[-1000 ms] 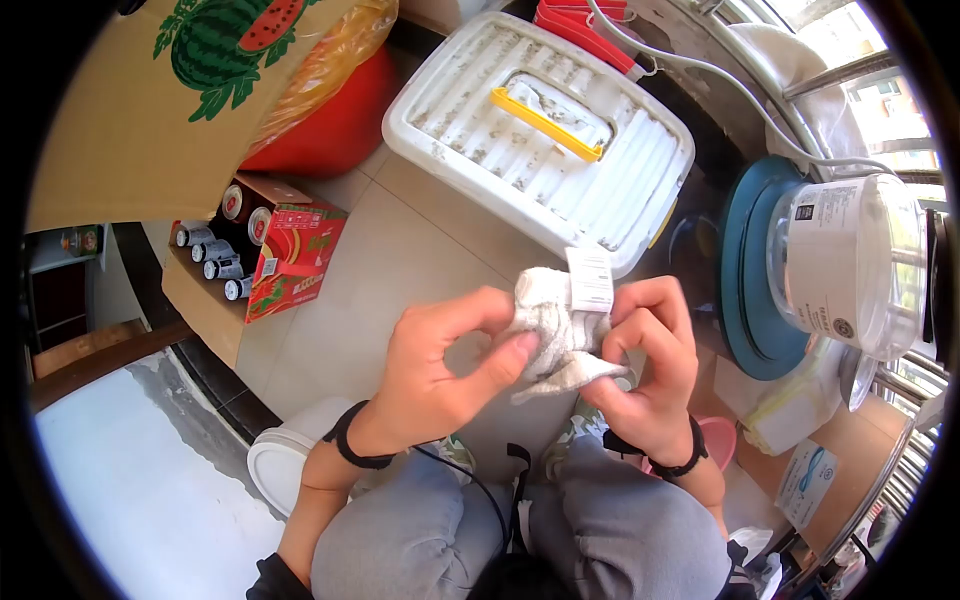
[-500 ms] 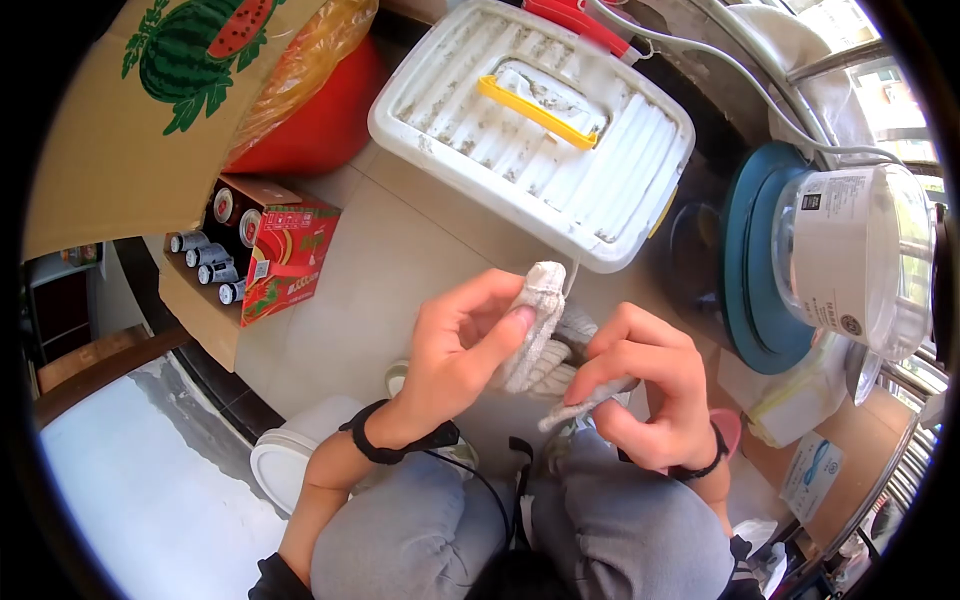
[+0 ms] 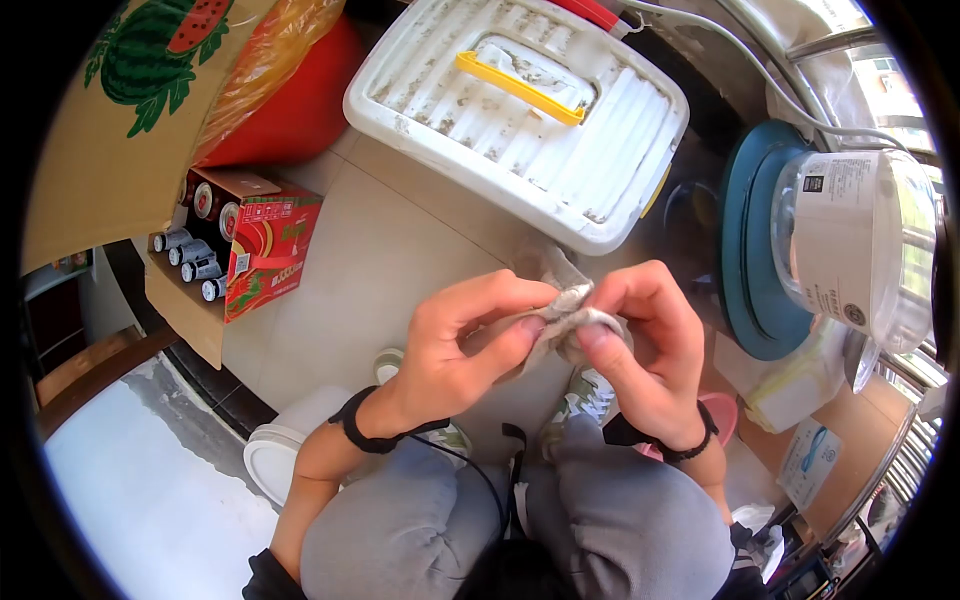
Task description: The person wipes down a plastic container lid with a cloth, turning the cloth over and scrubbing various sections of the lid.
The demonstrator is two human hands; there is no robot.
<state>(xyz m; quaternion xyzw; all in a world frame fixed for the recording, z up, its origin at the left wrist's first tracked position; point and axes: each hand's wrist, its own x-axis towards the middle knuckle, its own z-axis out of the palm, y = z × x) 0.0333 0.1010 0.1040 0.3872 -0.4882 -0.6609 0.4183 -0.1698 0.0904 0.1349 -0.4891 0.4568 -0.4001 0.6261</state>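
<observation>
A bunched, light grey-white knitted cloth item (image 3: 567, 325) is held in the air above my knees, between both hands. My left hand (image 3: 470, 345) pinches its left side between thumb and fingers. On the right side, my right hand (image 3: 645, 350) grips an edge of it, thumb on top and fingers curled behind. The two hands are close together, with their fingertips almost meeting. Part of the cloth hangs behind the fingers, and its full shape is hidden.
Ahead stands a dirty white storage box (image 3: 520, 120) with a yellow handle. Left are a red carton of cans (image 3: 270, 250), a red tub (image 3: 310, 100) and a watermelon-printed box (image 3: 70, 170). Teal lid (image 3: 765, 240) and clear container (image 3: 850, 250) are right. A white bucket (image 3: 270, 465) is lower left.
My hands have come together, and my right hand now pinches the cloth beside my left. The upright, rolled end of the cloth is now folded down. The view has shifted slightly.
</observation>
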